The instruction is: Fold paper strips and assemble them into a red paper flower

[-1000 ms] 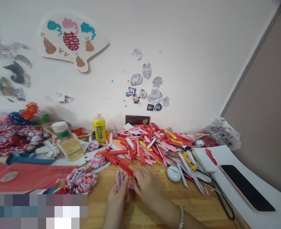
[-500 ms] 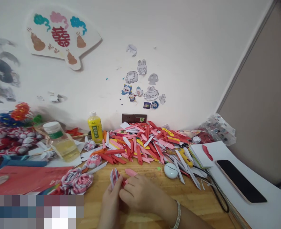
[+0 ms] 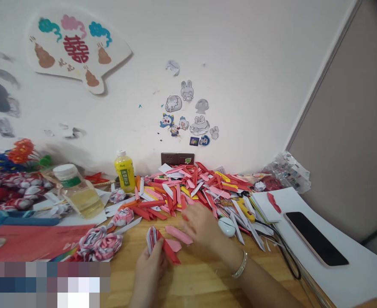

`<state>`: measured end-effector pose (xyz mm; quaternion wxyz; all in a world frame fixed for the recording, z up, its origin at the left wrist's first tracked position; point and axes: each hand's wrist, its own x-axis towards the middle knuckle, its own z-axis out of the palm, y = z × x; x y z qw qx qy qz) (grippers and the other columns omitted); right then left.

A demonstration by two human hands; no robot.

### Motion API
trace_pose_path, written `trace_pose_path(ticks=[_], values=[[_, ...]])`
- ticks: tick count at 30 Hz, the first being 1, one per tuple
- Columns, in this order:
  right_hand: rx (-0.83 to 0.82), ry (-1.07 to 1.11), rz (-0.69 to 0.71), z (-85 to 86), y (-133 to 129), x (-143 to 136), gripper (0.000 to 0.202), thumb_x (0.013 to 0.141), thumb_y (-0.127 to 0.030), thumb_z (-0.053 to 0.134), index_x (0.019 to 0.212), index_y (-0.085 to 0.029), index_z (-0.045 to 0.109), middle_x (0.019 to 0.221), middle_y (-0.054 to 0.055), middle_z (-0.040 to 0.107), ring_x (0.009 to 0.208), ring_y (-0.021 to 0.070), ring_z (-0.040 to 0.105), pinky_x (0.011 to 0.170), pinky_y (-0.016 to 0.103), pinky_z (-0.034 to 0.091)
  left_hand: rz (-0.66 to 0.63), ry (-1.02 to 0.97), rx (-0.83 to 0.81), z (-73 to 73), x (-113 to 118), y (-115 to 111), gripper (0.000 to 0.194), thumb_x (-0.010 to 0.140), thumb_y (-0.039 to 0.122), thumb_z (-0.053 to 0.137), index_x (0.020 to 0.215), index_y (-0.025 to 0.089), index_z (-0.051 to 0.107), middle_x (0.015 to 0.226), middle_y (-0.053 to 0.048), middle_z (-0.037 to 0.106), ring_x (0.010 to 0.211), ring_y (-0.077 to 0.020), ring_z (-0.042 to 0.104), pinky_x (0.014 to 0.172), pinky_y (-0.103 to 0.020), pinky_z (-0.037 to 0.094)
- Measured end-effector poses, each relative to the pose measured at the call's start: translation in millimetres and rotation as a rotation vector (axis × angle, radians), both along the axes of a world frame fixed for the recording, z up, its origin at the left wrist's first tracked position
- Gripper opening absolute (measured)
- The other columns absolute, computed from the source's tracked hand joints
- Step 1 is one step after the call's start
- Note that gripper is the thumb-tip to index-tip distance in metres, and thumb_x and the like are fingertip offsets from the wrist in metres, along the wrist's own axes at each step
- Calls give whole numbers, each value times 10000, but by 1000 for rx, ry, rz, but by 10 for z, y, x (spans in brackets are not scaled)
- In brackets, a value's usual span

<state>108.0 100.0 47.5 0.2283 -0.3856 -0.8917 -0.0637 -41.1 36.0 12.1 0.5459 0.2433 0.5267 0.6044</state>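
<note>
My left hand [image 3: 149,269] is closed around a woven bundle of folded paper strips [image 3: 153,239], striped white, red and pink. Long red and pink ends, including a red paper strip [image 3: 171,250], stick out from it to the right. At the front edge of the heap of folded paper strips [image 3: 191,184], my right hand [image 3: 203,224] reaches with its fingers apart, slightly blurred, and no strip shows in it. Just left of those fingers lies a pink strip [image 3: 179,234]. The heap mixes red, pink, white, yellow and orange pieces.
To the right are a white mouse [image 3: 227,226], a yellow glue gun [image 3: 245,209], a black cable and a phone [image 3: 316,238] on white paper. Leftward stand a yellow bottle [image 3: 124,172], a jar [image 3: 79,192] of pale liquid and twisted paper balls [image 3: 100,244].
My right hand has left the woven bundle and moved up and right to the heap. The red and pink ends beside my left hand are now uncovered. The view has shifted slightly.
</note>
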Motion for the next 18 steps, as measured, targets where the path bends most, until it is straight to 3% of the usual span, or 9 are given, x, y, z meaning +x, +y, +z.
trace_pose_path(ticks=[1,2,5,11,18], values=[[-43,0,-214,-9,89,81,179,876,-190,452,979,-194,598,947,68,617,892,201,518,801,318,396,-7,-2,4,-2,4,6,463,579,502,700,490,231,336,300,137,281,269,-26,209,315,-169,115],[-55,2,-309,-25,174,165,221,862,-127,437,1001,-170,604,993,103,614,943,227,509,816,339,389,-11,-1,3,-6,6,11,465,576,500,703,495,230,334,308,137,287,273,-24,214,316,-166,116],[-80,-2,-444,-95,355,382,295,815,-16,395,952,-110,638,1015,170,615,971,270,507,825,375,380,-11,19,-30,-30,0,30,477,552,529,705,509,234,332,306,141,285,270,-24,216,311,-164,117],[-116,22,-501,-174,415,487,282,801,-31,425,923,-117,665,1017,159,623,1015,270,498,835,354,384,-34,29,-60,-76,-22,48,504,514,587,695,513,236,333,297,144,277,264,-23,214,304,-164,111],[-148,195,-496,-87,458,496,242,813,-68,463,910,-136,674,977,113,646,953,214,560,858,293,397,-70,71,-77,-59,-1,55,490,487,603,702,470,222,394,271,123,299,239,-30,210,294,-188,100]])
